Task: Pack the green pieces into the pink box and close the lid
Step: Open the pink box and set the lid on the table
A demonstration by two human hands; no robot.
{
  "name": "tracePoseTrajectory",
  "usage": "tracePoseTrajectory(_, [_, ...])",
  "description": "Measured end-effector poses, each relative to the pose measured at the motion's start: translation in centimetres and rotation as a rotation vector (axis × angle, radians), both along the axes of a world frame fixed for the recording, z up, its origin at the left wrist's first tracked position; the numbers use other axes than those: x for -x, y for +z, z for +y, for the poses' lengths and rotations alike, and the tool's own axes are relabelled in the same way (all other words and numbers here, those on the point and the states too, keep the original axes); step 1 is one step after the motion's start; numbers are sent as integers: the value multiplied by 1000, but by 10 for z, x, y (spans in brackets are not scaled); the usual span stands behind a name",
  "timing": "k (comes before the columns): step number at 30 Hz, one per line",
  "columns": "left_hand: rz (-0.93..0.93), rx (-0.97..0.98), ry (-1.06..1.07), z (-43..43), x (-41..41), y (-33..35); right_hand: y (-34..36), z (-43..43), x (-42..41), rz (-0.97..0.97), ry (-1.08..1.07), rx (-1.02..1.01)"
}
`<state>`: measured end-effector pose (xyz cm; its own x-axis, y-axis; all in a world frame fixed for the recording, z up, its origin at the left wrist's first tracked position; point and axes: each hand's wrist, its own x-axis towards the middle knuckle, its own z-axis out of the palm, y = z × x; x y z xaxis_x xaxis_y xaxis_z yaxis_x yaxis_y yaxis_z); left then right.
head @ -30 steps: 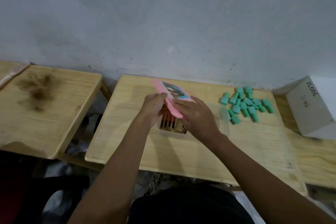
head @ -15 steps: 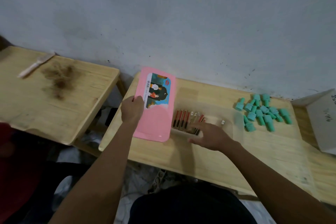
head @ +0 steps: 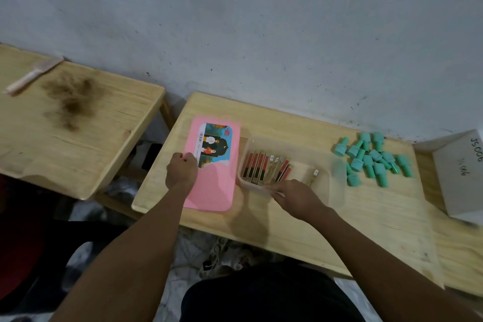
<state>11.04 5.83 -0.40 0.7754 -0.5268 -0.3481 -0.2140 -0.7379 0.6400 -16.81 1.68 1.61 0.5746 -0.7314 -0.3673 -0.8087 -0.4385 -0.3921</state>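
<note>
On the middle wooden table [head: 261, 219], pink lid [head: 213, 165] laid flat, picture side up, just left of the clear box [head: 332, 191], presumably to leave the box mouth free for packing

Left hand [head: 181, 172] resting on the lid's left edge, fingers curled down over the rim, thumb side toward the picture; whether gripping or merely pressing, cannot tell. Likely pinning the lid in place, or about to let go of it

Right hand [head: 295, 197] at the near wall of the box, fingers half closed and pointing left along the rim, touching or pinching the wall, apparently to steady the box; nothing loose held in it as far as visible

Inside the box, slim red and gold sticks [head: 264, 168] leaning in a row at the left end, with bare floor toward the right end, so room for more there

Green pieces [head: 371, 159] heaped loosely on the table to the right of the box, near but apart from it, within easy reach of the right hand; none in the box yet. Packing not begun, lid to go back on afterwards

Off to the right, white carton [head: 460, 175] clear of the work; to the left, a second table [head: 78, 123] with a dark smear, unused
</note>
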Motion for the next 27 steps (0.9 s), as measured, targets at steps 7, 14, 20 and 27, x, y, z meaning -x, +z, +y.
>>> tracePoseTrajectory(7, [-179,-71,-131,-12,-5,-19,1,1,3,-31,-2,-2])
tracePoseTrajectory(14, [-344,-196,-576,-5,20,-30,-1,0,18,-40,-32,4])
tracePoseTrajectory(20, [-306,-331,-652,2,30,-47,4,3,38,-63,-116,-9])
tracePoseTrajectory(27, [13,83,-449,-12,72,-11,3,-20,60,-170,-628,23])
